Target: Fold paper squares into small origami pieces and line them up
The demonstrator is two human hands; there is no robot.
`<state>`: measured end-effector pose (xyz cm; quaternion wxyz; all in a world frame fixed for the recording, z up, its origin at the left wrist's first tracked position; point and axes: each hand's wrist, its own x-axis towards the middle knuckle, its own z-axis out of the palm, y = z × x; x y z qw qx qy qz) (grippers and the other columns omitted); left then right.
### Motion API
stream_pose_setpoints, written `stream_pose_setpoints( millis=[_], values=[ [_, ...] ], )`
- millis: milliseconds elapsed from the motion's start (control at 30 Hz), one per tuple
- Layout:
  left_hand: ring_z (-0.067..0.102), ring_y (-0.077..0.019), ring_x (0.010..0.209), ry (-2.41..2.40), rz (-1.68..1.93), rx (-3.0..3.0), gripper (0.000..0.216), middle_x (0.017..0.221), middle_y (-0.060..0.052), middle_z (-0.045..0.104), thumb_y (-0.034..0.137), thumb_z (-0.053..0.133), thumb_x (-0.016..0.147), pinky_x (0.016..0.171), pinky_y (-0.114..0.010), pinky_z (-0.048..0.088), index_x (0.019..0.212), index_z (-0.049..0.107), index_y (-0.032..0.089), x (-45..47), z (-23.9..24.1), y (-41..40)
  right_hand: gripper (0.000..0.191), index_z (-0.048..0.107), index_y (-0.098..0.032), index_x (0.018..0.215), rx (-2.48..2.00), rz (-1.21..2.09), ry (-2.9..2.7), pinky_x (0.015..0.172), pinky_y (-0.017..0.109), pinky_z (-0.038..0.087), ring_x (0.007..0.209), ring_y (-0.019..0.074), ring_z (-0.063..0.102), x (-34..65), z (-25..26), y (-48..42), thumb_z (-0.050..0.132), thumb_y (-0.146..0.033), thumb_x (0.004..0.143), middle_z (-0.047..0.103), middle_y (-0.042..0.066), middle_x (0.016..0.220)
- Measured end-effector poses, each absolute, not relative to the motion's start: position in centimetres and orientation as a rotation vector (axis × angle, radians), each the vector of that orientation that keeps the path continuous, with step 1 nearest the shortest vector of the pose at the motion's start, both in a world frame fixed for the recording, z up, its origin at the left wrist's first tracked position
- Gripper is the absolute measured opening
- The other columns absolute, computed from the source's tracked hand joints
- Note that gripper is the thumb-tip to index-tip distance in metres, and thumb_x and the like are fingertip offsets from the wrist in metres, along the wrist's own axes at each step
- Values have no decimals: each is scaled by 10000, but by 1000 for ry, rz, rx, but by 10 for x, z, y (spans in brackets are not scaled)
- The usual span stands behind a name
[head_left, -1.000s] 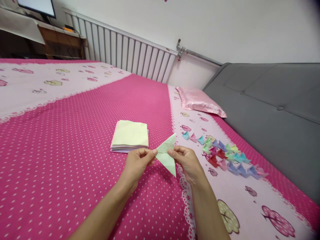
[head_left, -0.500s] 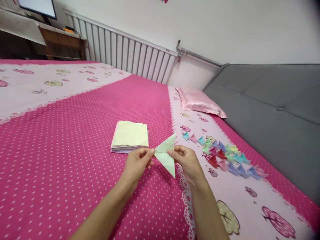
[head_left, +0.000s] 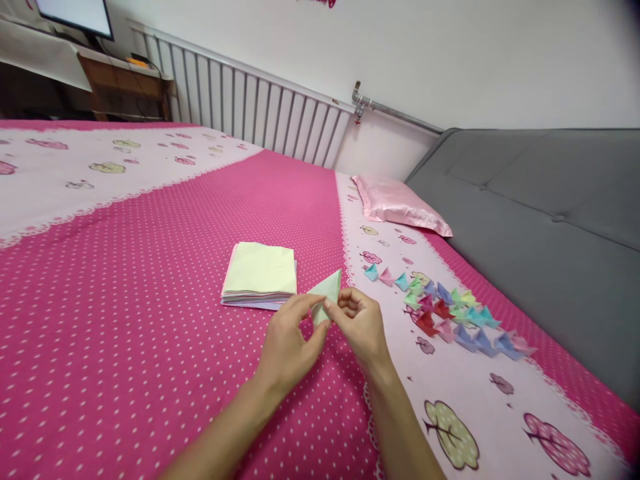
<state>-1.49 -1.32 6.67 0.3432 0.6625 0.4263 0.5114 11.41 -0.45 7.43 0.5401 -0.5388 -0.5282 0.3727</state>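
A pale green sheet of folded origami paper is held above the bed between both hands. My left hand pinches it from the left, its fingers covering the lower part. From the right, my right hand grips it with the thumb against the left fingertips. One pointed corner sticks up over the fingers; the rest of the folded shape is partly hidden. Just behind my left hand lies a stack of square coloured paper with a pale yellow sheet on top.
Several small folded paper boats in many colours sit in rows on the bedspread to the right. Farther back are a pink pillow, a grey padded headboard and a white radiator.
My left hand has moved right and turned over the green paper, close to my right hand. The paper's two spread points now show as one upper point, its lower part covered.
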Motion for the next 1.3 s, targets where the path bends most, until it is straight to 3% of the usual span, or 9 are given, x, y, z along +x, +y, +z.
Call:
stream_pose_setpoints(
  millis=[200, 400, 867, 1200, 1300],
  values=[
    [367, -265, 1234, 1191, 1329, 1765, 452, 1301, -103, 446, 228, 628, 671, 1024, -405, 291, 1120, 574, 215, -17, 61, -11, 243, 484, -184, 660, -1267, 881, -1273, 450, 205, 402, 487, 96, 500, 108, 75, -6, 665, -347, 671, 498, -34, 581],
    [335, -253, 1261, 1056, 1265, 1578, 479, 1348, -108, 390, 247, 604, 710, 941, -382, 407, 1180, 511, 222, -15, 59, -8, 204, 542, -168, 736, -1206, 1005, -1262, 526, 239, 451, 592, 141, 581, 109, 73, -6, 656, -331, 690, 594, 20, 691],
    [404, -293, 1204, 791, 1165, 1144, 491, 1228, -149, 514, 227, 682, 653, 838, -376, 485, 1113, 532, 144, -12, 69, -6, 253, 532, -159, 687, -1074, 1133, -1180, 477, 196, 388, 501, 74, 474, 109, 76, -7, 679, -364, 678, 522, -35, 609],
    [464, -248, 1159, 710, 1153, 1188, 476, 1237, -134, 530, 219, 658, 691, 918, -375, 429, 1147, 544, 143, -12, 73, -8, 238, 564, -156, 689, -1056, 1168, -1084, 494, 180, 412, 509, 68, 494, 108, 74, -6, 683, -363, 684, 537, -44, 586],
    [537, -254, 1065, 731, 1138, 1256, 432, 1135, -107, 606, 252, 640, 718, 907, -394, 431, 1129, 569, 141, -14, 75, -8, 233, 583, -153, 711, -1043, 1201, -1080, 534, 203, 452, 534, 80, 531, 109, 74, -7, 657, -374, 712, 569, -29, 609]
  ],
)
